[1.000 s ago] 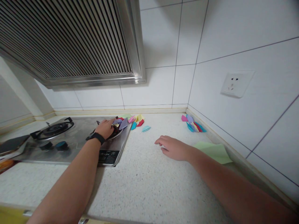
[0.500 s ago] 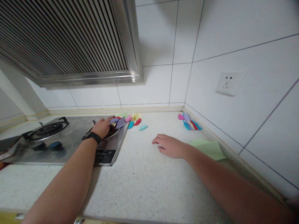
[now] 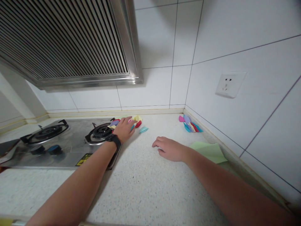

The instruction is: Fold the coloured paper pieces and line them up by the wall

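My left hand (image 3: 125, 129), with a dark band on its wrist, reaches over a heap of folded colored papers (image 3: 138, 123) at the stove's right edge. Its fingers are stretched out and apart over the papers, covering part of the heap. A light-blue folded paper (image 3: 143, 130) lies just right of the heap. My right hand (image 3: 168, 148) hovers low over or rests on the counter, fingers loosely bent and thumb apart, holding nothing. Beyond it, in the corner, sits a second small pile of colored papers (image 3: 191, 125). A pale green sheet (image 3: 210, 152) lies beside my right forearm.
The speckled white counter (image 3: 141, 188) runs up to a tiled wall with a socket (image 3: 231, 84). At left is a steel gas stove (image 3: 70, 138) with two burners and two knobs. A range hood (image 3: 89, 80) hangs low above it.
My left hand has moved right, from above the stove's right burner to over the paper heap at its edge. My right hand has stayed nearly still.
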The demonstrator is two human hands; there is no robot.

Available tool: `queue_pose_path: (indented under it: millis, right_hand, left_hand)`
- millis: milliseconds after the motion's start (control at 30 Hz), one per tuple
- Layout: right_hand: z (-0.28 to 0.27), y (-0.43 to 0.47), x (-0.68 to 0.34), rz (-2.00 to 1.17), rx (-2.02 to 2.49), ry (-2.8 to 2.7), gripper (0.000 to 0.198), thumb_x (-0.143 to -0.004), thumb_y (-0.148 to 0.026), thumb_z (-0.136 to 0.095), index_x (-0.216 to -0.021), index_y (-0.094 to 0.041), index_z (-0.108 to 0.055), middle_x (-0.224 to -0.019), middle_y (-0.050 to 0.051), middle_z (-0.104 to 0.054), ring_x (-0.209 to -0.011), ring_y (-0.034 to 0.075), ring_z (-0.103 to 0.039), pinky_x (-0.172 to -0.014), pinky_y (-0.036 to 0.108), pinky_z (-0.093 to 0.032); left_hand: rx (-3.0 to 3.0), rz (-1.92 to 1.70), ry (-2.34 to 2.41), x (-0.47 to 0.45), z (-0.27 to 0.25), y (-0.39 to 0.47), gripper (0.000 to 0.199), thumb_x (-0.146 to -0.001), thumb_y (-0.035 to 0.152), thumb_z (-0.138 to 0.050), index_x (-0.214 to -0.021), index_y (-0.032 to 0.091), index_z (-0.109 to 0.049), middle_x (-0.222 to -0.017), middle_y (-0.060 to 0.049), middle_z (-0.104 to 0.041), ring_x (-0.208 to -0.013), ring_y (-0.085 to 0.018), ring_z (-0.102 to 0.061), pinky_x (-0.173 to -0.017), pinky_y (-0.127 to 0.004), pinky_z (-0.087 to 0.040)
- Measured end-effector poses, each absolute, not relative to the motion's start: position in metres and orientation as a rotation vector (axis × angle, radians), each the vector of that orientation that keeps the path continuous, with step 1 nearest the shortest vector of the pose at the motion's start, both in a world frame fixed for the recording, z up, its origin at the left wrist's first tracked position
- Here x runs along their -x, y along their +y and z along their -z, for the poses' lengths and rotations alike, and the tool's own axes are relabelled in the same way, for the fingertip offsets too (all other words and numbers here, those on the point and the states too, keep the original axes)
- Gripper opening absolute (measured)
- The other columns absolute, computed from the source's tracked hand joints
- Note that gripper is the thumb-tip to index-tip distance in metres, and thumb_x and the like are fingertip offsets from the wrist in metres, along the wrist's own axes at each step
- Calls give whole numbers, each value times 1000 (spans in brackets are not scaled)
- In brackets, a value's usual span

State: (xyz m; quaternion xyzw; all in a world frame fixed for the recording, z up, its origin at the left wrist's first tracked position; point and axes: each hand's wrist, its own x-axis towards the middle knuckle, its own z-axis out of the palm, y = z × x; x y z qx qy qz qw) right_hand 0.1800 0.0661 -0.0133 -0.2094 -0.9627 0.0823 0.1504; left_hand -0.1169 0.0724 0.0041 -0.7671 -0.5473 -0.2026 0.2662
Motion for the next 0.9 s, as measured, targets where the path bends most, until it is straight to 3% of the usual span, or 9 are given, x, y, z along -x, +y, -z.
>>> queue_pose_path:
  millis: [167, 467, 733, 900]
  right_hand:
    - [11, 63, -179, -218, 623, -2764, 31, -84, -10, -50, -112, -18, -61, -107, 9, -59, -100, 20, -55, -89, 33, -42]
    - [13, 62, -176, -161, 648, -2772, 30, -84, -10, -50, -111, -17, -60, -106, 10, -59, -100, 21, -55, -88, 33, -42]
    - [12, 61, -176, -162, 664, -2772, 29, -84, -11, -50, -110, -17, -59, -106, 10, -59, -101, 22, -54, -88, 34, -41]
    - [12, 63, -177, -188, 651, -2770, 30, -83, -10, -50, -110, -17, -60, -106, 10, -59, -100, 21, -55, -88, 34, -42]
  left_hand:
    - [2300, 456, -1510, 111, 24, 96, 44, -95, 46, -40, -132, 26, -53, -139, -9, -49, -133, -28, -34, -111, -48, -24]
    - [2327, 337, -1812, 128, 32, 119, 47, -95, 55, -28, -136, 43, -47, -146, -2, -45, -139, -31, -27, -104, -54, -25]
    - [2319, 351, -1734, 123, 23, 112, 48, -96, 54, -27, -135, 37, -50, -135, -2, -56, -133, -30, -35, -102, -49, -25]
    - [2257, 462, -1678, 115, 16, 102, 49, -89, 51, -48, -133, 30, -52, -131, -8, -56, -124, -31, -42, -99, -47, -32]
